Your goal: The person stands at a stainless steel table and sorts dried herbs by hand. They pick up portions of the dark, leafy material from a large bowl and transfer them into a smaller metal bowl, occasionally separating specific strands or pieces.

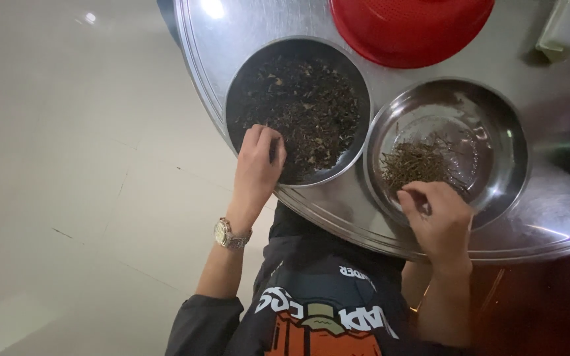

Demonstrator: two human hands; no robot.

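My left hand (256, 173) rests on the near rim of a steel bowl (235, 99) full of dark dried leaves (305, 109), fingertips curled into them. My right hand (438, 222) sits at the near rim of a second steel bowl (516, 155), fingers pinched over a small heap of thin brownish stems (417, 161). Whether either hand holds pieces is hidden by the fingers. A metal watch (227, 234) is on my left wrist.
Both bowls stand on a large round steel tray (338, 211). A red plastic colander (410, 29) sits at the tray's far side. A pale object (565, 26) lies at the top right. Pale tiled floor (67, 165) is on the left.
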